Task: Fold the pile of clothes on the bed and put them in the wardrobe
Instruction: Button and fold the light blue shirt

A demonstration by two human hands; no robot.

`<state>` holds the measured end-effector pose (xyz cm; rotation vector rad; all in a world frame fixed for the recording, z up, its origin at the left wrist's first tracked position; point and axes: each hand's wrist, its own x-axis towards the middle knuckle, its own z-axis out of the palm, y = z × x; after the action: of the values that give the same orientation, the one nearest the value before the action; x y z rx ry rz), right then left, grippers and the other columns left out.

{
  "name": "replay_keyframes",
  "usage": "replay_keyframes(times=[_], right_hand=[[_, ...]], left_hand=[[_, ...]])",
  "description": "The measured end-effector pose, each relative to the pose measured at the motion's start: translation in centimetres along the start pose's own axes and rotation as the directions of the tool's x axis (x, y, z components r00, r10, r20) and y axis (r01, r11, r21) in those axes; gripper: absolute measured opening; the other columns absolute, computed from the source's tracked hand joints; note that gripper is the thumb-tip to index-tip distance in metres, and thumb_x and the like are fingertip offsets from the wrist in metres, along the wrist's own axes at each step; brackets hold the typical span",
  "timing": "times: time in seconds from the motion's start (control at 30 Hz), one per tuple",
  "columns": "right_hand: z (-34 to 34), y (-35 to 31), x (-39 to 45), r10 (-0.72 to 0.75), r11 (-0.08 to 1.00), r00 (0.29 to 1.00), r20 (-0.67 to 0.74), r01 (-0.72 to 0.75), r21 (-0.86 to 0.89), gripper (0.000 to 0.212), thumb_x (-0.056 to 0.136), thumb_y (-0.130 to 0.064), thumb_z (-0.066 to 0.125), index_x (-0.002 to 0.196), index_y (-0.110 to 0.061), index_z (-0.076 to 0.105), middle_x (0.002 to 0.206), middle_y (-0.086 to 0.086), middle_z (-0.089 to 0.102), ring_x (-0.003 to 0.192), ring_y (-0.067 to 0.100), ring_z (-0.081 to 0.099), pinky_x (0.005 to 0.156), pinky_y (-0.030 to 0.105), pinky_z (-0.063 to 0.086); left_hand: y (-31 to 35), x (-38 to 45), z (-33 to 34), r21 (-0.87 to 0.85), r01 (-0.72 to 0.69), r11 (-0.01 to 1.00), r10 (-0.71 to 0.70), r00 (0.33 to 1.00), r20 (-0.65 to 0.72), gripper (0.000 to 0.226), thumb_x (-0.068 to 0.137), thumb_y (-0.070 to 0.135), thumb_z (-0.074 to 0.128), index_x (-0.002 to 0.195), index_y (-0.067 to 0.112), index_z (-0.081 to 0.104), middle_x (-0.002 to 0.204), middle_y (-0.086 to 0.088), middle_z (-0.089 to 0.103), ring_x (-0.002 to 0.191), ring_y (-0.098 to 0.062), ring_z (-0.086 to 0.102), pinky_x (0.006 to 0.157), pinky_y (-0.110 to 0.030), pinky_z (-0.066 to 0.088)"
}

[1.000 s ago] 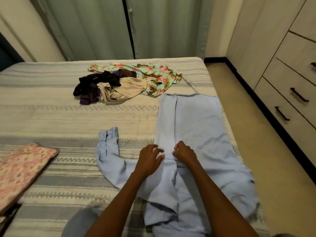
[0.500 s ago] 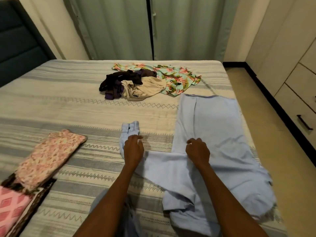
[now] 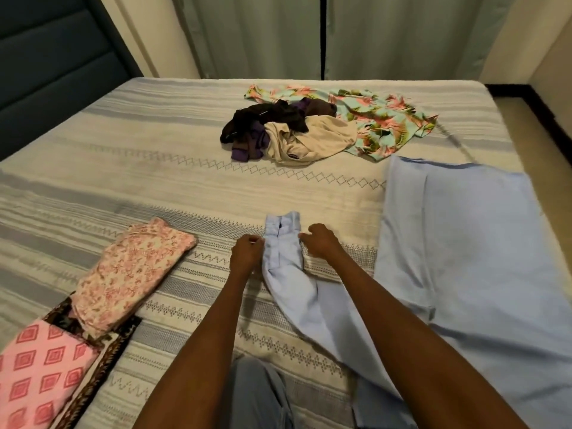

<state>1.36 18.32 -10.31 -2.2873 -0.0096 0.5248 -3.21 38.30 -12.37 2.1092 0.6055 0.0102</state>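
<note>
Pale blue shirt [image 3: 464, 258] lies flat on a striped bed [image 3: 154, 181]; the left hand [image 3: 247, 252] and right hand [image 3: 320, 243] each pinch an edge of its sleeve [image 3: 283, 243].

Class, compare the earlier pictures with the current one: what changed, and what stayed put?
Both hands left the shirt's middle: the left hand and right hand now pinch either side of the blue shirt's sleeve cuff. The unfolded pile and folded stack stayed put.

Pale green curtains [image 3: 278, 35] behind, dark padded headboard [image 3: 52, 63] left, beige floor [image 3: 554, 125] right.
</note>
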Motion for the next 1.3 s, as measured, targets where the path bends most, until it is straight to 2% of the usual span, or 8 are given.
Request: replay_keyframes(times=[0.23,0.4,0.57,0.77,0.87,1.0,1.2,1.3], right_hand=[[2.2,-1.7,3.8,0.028,0.997,0.999,-0.034,-0.026,0.079,0.043,0.097,-0.047,0.048,0.111,-0.008,0.062,0.11,0.015,0.067,0.1,0.034,0.064,0.073,0.032,0.044],[0.7,-2.7,2.5,-0.122,0.958,0.982,-0.144,0.155,0.242,0.014,0.096,-0.024,0.047,0.104,-0.025,0.058,0.112,0.01,0.066,0.102,0.033,0.061,0.085,0.044,0.048],[-4.4,-3.6,-1.5,-0.199,0.904,0.948,-0.247,0.275,0.327,0.027,0.095,-0.001,0.046,0.115,-0.004,0.063,0.111,0.012,0.066,0.098,0.027,0.059,0.082,0.032,0.047],[-12.5,-3.9,-7.3,-0.209,0.909,0.911,-0.355,0.315,0.273,0.022,0.094,-0.006,0.054,0.112,-0.003,0.066,0.109,0.014,0.068,0.096,0.028,0.061,0.083,0.035,0.048],[-16.9,-3.7,-10.5,-0.221,0.924,0.875,-0.43,0.329,0.194,0.023,0.096,-0.016,0.059,0.107,0.002,0.067,0.108,0.021,0.069,0.098,0.036,0.064,0.087,0.045,0.052],[-22.2,-2.7,-15.2,-0.194,0.975,0.838,-0.511,0.223,-0.003,0.03,0.1,-0.025,0.05,0.122,-0.009,0.063,0.126,0.016,0.064,0.114,0.037,0.058,0.087,0.036,0.043],[-29.1,-0.8,-20.5,0.044,0.997,0.973,-0.228,-0.03,0.065,0.036,0.1,-0.025,0.054,0.133,-0.011,0.057,0.124,0.015,0.062,0.104,0.031,0.064,0.079,0.037,0.057],[-31.7,-0.3,-23.0,0.067,0.998,0.985,-0.161,-0.067,0.008,0.028,0.096,-0.023,0.059,0.12,-0.009,0.063,0.108,0.009,0.066,0.082,0.017,0.062,0.058,0.023,0.051]], left_hand=[[0.8,2.7,1.8,0.008,0.04,0.999,-0.041,0.987,0.155,0.025,0.079,0.036,0.063,0.066,0.015,0.068,0.062,-0.009,0.062,0.062,-0.027,0.062,0.06,-0.029,0.039],[3.6,1.7,1.0,-0.275,0.133,0.952,-0.078,0.976,0.203,0.014,0.09,0.014,0.063,0.077,0.013,0.07,0.068,-0.009,0.061,0.059,-0.017,0.048,0.056,-0.024,0.038],[7.8,-1.1,-0.1,-0.667,0.222,0.711,0.038,0.935,0.351,0.021,0.095,0.008,0.062,0.115,0.008,0.066,0.105,-0.013,0.073,0.09,-0.026,0.069,0.065,-0.03,0.057],[15.3,-6.0,0.1,-0.667,0.102,0.738,0.21,0.904,0.371,0.028,0.094,0.008,0.062,0.121,0.001,0.066,0.094,-0.008,0.074,0.073,-0.017,0.071,0.059,-0.027,0.057],[19.2,-8.3,1.0,-0.676,-0.035,0.736,0.338,0.884,0.323,0.032,0.093,0.008,0.064,0.126,0.004,0.064,0.105,-0.013,0.072,0.084,-0.022,0.071,0.066,-0.029,0.058],[24.0,-12.1,2.6,-0.707,-0.137,0.694,0.474,0.825,0.306,0.029,0.094,0.012,0.065,0.123,0.01,0.064,0.111,-0.011,0.072,0.092,-0.024,0.07,0.075,-0.036,0.059],[29.3,-16.0,5.1,-0.685,-0.31,0.659,0.592,0.776,0.218,0.021,0.09,0.012,0.07,0.11,0.006,0.067,0.109,-0.016,0.07,0.097,-0.024,0.065,0.087,-0.038,0.055],[30.8,-17.3,6.4,-0.693,-0.299,0.656,0.612,0.748,0.256,0.018,0.088,0.017,0.072,0.105,0.012,0.069,0.099,-0.015,0.07,0.08,-0.028,0.064,0.062,-0.035,0.053]])
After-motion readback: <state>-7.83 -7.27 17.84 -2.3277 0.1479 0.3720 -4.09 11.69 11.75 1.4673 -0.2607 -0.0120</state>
